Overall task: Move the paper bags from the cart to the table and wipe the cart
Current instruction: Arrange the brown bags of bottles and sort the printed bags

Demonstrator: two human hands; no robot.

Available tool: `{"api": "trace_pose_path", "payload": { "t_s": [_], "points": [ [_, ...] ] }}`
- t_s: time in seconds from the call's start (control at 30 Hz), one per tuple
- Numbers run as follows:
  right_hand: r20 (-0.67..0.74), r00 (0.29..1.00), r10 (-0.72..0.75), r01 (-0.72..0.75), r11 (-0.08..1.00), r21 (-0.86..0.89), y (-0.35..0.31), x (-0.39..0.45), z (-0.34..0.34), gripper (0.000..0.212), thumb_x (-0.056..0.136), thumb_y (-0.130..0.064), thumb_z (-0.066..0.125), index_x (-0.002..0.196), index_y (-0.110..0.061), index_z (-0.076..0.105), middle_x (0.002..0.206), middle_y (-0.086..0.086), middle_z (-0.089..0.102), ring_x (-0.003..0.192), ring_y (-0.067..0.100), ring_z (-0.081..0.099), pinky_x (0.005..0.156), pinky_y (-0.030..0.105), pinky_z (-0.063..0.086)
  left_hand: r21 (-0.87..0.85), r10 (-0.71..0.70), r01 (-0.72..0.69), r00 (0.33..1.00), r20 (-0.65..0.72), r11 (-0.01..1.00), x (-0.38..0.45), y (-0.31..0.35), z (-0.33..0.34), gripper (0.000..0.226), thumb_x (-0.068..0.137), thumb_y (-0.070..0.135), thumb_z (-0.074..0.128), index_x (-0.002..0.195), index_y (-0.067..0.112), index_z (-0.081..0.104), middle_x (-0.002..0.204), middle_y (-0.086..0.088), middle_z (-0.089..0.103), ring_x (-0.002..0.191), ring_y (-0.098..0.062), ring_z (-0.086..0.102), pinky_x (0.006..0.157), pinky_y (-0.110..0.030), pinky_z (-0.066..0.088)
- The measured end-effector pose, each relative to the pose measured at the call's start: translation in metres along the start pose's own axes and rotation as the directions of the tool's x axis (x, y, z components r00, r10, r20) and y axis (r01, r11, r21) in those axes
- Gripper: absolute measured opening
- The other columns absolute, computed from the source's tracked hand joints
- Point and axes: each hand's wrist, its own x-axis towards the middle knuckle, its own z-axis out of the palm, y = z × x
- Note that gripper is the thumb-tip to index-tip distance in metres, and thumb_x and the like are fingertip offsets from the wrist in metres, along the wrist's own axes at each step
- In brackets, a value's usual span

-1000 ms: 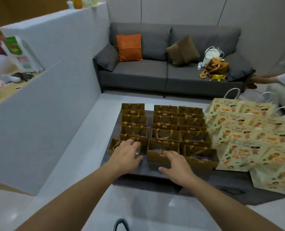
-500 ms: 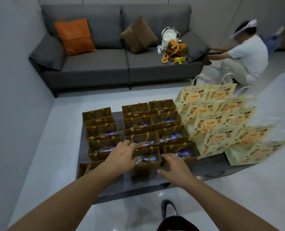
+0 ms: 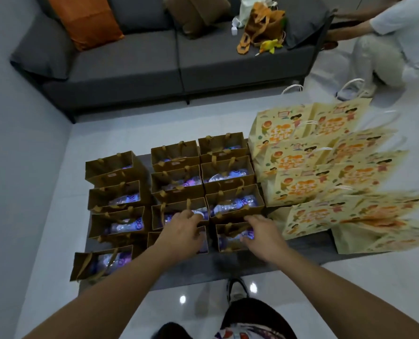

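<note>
Both hands [image 3: 182, 231] [image 3: 261, 234] among brown bags [image 3: 176, 184], near table edge [image 3: 203, 271].

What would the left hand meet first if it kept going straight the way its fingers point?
Probably the plastic-wrapped bottle in the brown bag just ahead; the left hand has its fingertips at that bag's near rim. Depth is hard to judge here.

arms: both bare to frame edge, no sleeves visible
left hand [image 3: 181, 232]: bare, no glove, ring or watch visible
right hand [image 3: 262, 237]: bare, same
legs: dark shorts or trousers [image 3: 257, 314], patterned fabric at hem, red/blue/white
foot: dark shoe [image 3: 236, 288], light sole and laces
</note>
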Motion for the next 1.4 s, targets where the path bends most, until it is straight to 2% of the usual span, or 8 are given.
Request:
{"api": "trace_pose_path", "payload": {
  "t_s": [0.2,0.43,0.57,0.7,0.97,1.17,1.23,1.4],
  "points": [
    [0.138,0.974,-0.182,0.210,0.953,-0.220,0.010,0.100,-0.015,0.067,0.087,-0.035,0.071,0.146,-0.023,0.042,0.145,-0.001,0.045,0.131,0.027,0.044,0.106,0.043,0.045,-0.054,-0.074,0.074,0.997,0.005,0.996,0.032,0.005,0.015,0.048,0.098,0.037,0.057,0.143,0.026,0.047,0.141,0.000,0.047,0.127,-0.021,0.045,0.103,-0.034,0.043],
    [0.360,0.931,-0.053,0.186,0.920,-0.346,0.023,0.181,0.021,0.079,0.082,-0.036,0.077,0.148,-0.024,0.034,0.145,0.006,0.039,0.131,0.035,0.043,0.103,0.050,0.042,-0.040,-0.131,0.135,0.988,0.087,0.990,0.054,-0.015,0.044,0.048,0.097,0.039,0.058,0.140,0.019,0.051,0.137,-0.004,0.050,0.128,-0.024,0.044,0.104,-0.038,0.044],
    [0.265,0.964,0.034,0.079,0.911,-0.405,0.031,0.187,0.033,0.046,0.088,-0.020,0.066,0.131,-0.015,0.053,0.130,0.012,0.054,0.121,0.033,0.053,0.095,0.046,0.049,-0.039,-0.170,0.175,0.980,0.106,0.984,0.059,-0.017,0.052,0.042,0.097,0.039,0.058,0.135,0.019,0.054,0.135,-0.004,0.050,0.126,-0.022,0.044,0.101,-0.036,0.045],
    [0.198,0.979,0.047,0.037,0.917,-0.398,0.037,0.177,0.030,0.020,0.089,-0.014,0.063,0.109,-0.010,0.067,0.112,0.011,0.065,0.108,0.031,0.062,0.084,0.040,0.055,-0.055,-0.159,0.166,0.981,0.113,0.985,0.061,-0.012,0.048,0.051,0.098,0.038,0.058,0.145,0.019,0.048,0.142,-0.005,0.048,0.132,-0.024,0.042,0.107,-0.040,0.043],
    [-0.017,0.997,-0.078,0.068,0.940,-0.335,0.036,0.154,0.014,0.016,0.088,-0.015,0.067,0.102,-0.013,0.075,0.106,0.008,0.062,0.101,0.028,0.061,0.085,0.036,0.053,-0.070,-0.121,0.126,0.991,0.060,0.990,0.052,-0.002,0.043,0.053,0.099,0.040,0.057,0.147,0.019,0.047,0.143,-0.004,0.048,0.133,-0.025,0.042,0.109,-0.038,0.040],
    [-0.163,0.987,0.005,0.026,0.982,0.188,0.002,0.127,-0.013,0.014,0.093,-0.013,0.064,0.098,-0.023,0.073,0.082,-0.008,0.063,0.086,0.017,0.059,0.073,0.027,0.041,-0.071,-0.136,0.140,0.989,0.056,0.988,0.040,0.004,0.027,0.050,0.098,0.038,0.058,0.144,0.020,0.049,0.141,-0.005,0.049,0.131,-0.026,0.045,0.107,-0.040,0.042],
    [-0.183,0.983,-0.035,0.073,0.977,0.202,-0.014,0.115,-0.031,0.014,0.094,-0.015,0.065,0.103,-0.022,0.075,0.090,-0.005,0.067,0.090,0.018,0.061,0.076,0.027,0.044,-0.098,-0.134,0.136,0.991,0.029,0.986,0.036,0.011,0.012,0.049,0.098,0.038,0.058,0.144,0.021,0.048,0.143,-0.004,0.047,0.133,-0.026,0.043,0.108,-0.040,0.040],
    [-0.314,0.946,-0.077,0.156,0.959,0.235,-0.052,0.064,-0.087,0.012,0.093,-0.015,0.067,0.087,-0.022,0.073,0.087,-0.001,0.071,0.087,0.020,0.063,0.069,0.028,0.041,-0.149,-0.053,0.035,0.991,-0.119,0.988,0.025,0.032,-0.042,0.051,0.097,0.037,0.061,0.143,0.019,0.048,0.142,-0.003,0.047,0.132,-0.025,0.041,0.107,-0.039,0.039]
  ]
}}
